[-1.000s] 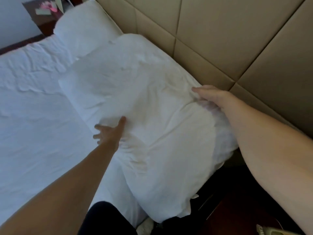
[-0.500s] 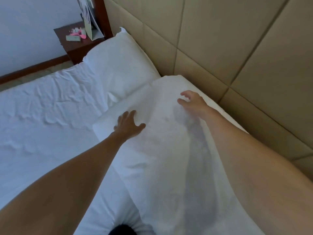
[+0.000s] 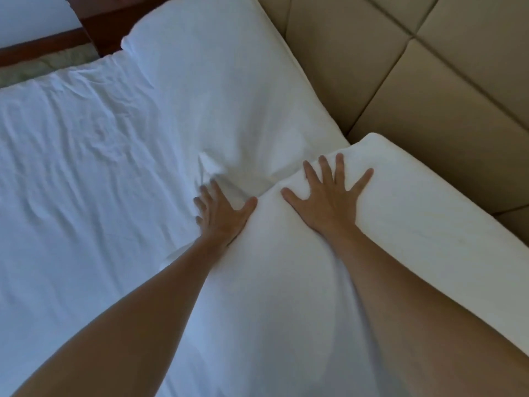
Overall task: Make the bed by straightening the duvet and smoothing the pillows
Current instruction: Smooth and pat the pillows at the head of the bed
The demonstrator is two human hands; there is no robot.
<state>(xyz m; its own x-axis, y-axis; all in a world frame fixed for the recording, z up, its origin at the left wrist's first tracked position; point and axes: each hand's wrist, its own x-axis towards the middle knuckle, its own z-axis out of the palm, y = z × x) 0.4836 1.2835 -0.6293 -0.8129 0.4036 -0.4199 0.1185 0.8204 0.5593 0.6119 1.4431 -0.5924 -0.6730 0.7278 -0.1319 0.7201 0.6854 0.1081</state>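
The near pillow (image 3: 300,282) fills the lower centre and right of the frame, its long axis running from the bottom centre up toward the right-centre, where its far end butts against the tan padded headboard (image 3: 429,90). The right hand (image 3: 329,202) lies flat on that pillow's upper end, palm down, fingers spread wide and straight, pressing the fabric and grasping nothing. The left hand (image 3: 221,213) rests at the pillow's left edge, where it meets the sheet; its thumb reaches onto the pillow, and its fingers, slightly blurred, lie relaxed on the white cloth, holding nothing. The far pillow (image 3: 217,81) sits in the upper centre, its long axis running from the upper left down toward the centre along the headboard, its near end touching the near pillow just above the hands. A wrinkled white bed sheet (image 3: 71,167) covers the left half of the frame. A dark wooden nightstand (image 3: 111,21) shows at the upper left corner.
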